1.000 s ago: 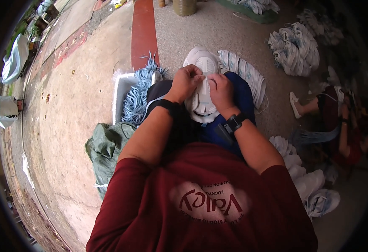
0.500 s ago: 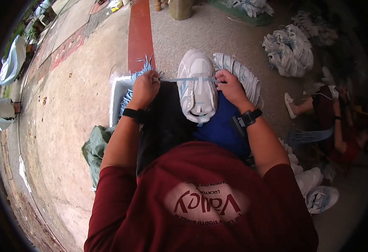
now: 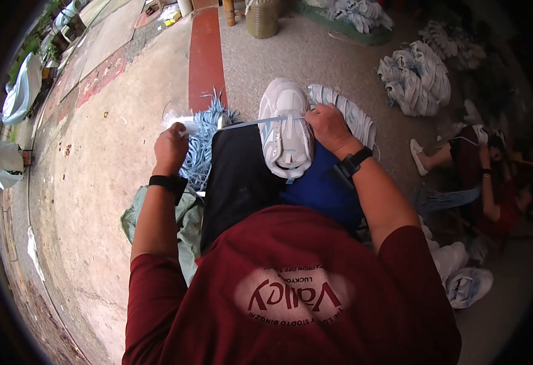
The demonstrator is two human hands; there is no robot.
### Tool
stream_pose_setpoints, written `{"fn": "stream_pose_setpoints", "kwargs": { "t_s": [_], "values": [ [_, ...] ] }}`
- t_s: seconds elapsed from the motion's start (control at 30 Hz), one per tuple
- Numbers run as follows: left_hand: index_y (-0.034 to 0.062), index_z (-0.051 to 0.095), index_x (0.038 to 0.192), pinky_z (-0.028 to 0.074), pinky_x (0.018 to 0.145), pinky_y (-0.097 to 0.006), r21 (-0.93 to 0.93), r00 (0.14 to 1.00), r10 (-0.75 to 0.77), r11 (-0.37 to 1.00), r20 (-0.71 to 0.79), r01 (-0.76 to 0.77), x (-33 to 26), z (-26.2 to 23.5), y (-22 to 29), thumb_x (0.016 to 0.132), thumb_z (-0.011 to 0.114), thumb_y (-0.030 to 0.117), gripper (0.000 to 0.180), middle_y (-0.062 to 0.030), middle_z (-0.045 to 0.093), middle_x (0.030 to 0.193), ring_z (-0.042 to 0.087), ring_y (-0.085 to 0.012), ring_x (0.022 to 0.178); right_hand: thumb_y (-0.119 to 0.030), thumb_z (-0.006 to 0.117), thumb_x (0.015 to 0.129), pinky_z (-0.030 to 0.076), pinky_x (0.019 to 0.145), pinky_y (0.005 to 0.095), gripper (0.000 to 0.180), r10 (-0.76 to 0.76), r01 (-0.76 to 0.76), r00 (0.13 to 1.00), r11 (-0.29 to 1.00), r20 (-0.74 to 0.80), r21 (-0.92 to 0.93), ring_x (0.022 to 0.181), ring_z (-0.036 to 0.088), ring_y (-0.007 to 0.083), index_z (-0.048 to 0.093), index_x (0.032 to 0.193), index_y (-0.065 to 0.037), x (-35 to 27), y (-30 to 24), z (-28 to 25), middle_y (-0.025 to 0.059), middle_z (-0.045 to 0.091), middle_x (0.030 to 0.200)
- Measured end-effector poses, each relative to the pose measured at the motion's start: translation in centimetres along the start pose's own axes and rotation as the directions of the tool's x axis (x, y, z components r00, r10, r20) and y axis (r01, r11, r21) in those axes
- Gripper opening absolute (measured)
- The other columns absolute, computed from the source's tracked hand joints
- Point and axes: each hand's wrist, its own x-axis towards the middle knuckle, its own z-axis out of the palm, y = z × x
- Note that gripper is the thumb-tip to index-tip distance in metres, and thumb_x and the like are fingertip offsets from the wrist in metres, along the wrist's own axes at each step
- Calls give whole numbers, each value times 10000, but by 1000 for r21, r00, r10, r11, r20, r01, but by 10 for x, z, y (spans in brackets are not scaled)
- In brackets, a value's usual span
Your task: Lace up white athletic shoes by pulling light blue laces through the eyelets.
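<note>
A white-and-grey sneaker (image 3: 286, 100) with pale blue trim rests on my lap, toe pointing away, its opening toward me. A flat pale blue shoelace (image 3: 248, 124) is stretched across its upper. My right hand (image 3: 330, 126) pinches the lace at the shoe's right side. The lace runs left toward my left hand (image 3: 172, 149), whose fingers are closed on it; its last stretch is hard to see against the box. Beside my left thigh, a bunch of blue laces (image 3: 199, 152) spills from a white box (image 3: 184, 123), partly hidden by my left hand.
A fanned row of white shoe uppers (image 3: 342, 109) lies beyond my right knee. Piles of uppers (image 3: 415, 79) sit on the floor at far right. A person (image 3: 491, 201) works at the right. Green sacking (image 3: 187, 225) lies by my left arm. A ribbed pot (image 3: 262, 18) stands ahead.
My left hand has moved left, away from the shoe to the white box, and the lace reaches farther left. My right hand has shifted slightly left, closer against the shoe.
</note>
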Motion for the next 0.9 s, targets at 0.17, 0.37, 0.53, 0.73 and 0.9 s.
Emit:
{"fn": "stream_pose_setpoints", "kwargs": {
  "t_s": [0.17,0.37,0.53,0.73,0.9],
  "values": [
    [20,650,845,471,606,-333,-279,986,-119,957,-115,83,0,-14,-73,786,642,163,155,-168,643,726,626,-244,658,-101,493,780,417,549,431,136,489,-488,864,872,-124,37,611,551,337,552,667,-54,-66,92,-14,186,518,633],
    [-52,635,890,396,605,-252,-523,939,-304,833,-159,181,-1,-42,-148,859,576,137,200,-44,593,698,489,-100,660,-98,482,771,434,871,368,245,749,-821,564,460,-348,-339,960,575,274,598,968,-7,-265,239,-223,172,602,957],
    [54,591,817,204,314,-197,-783,861,-496,578,-111,232,-30,-70,-198,853,560,161,117,77,361,521,279,-17,367,-507,527,791,485,696,404,519,785,-567,489,-45,-380,-823,871,611,345,656,870,-10,-320,175,-379,231,627,864],
    [82,597,855,219,325,-200,-734,781,-602,604,-165,310,-71,-119,-290,865,570,242,163,81,361,513,298,-24,379,-357,489,868,474,722,364,370,639,-836,505,196,-580,-512,884,605,289,620,993,-34,-308,124,-397,189,622,898],
    [111,535,746,183,302,-215,-739,610,-762,537,-219,405,-117,-150,-361,878,540,219,170,73,322,477,271,-38,345,-329,492,876,464,730,319,367,853,-920,96,-121,-513,-373,875,586,249,592,1038,-15,-327,150,-394,139,605,913]
  ]
}}
